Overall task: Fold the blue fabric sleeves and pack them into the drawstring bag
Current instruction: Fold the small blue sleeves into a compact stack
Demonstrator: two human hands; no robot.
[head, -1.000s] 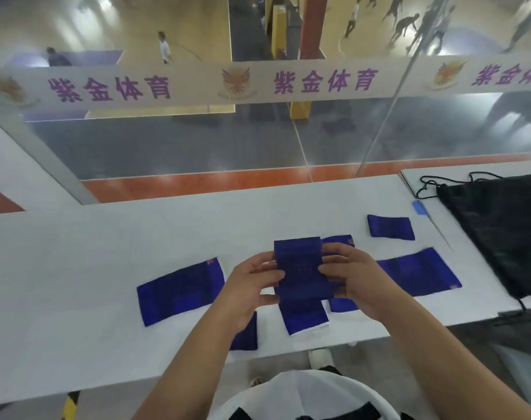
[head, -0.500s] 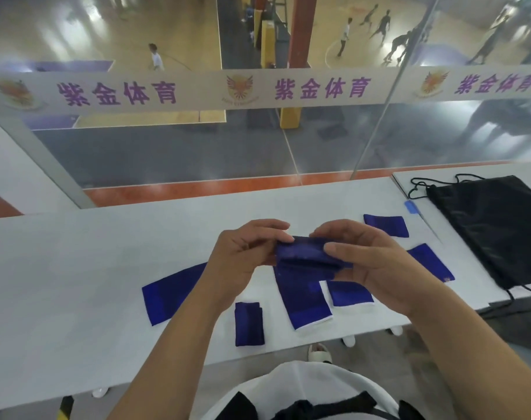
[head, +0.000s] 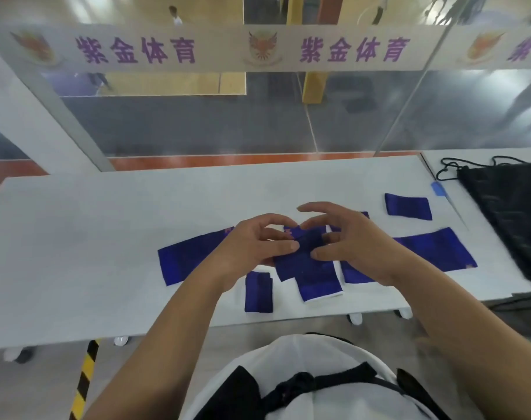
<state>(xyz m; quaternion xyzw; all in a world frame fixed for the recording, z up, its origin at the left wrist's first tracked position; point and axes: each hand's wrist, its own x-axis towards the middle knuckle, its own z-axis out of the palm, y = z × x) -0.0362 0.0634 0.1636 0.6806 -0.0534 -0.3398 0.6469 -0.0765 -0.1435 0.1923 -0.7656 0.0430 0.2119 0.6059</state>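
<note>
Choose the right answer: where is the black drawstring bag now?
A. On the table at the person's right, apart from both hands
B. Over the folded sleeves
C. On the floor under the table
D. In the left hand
A: the black drawstring bag lies on the table at the far right, while both hands work on a blue sleeve at the middle.

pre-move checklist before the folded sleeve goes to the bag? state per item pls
1. Both hands on the sleeve being folded: ok, left hand and right hand pinch it above the table.
2. Fold finished: cannot tell, the fingers cover it.
3. Drawstring bag within view at right: ok.
4. Bag mouth open: cannot tell, it lies flat and dark.
5. Path to the bag: not ok, a folded sleeve and a flat sleeve lie between.
6. Other sleeves done: not ok, the flat sleeve at left is unfolded.
</note>
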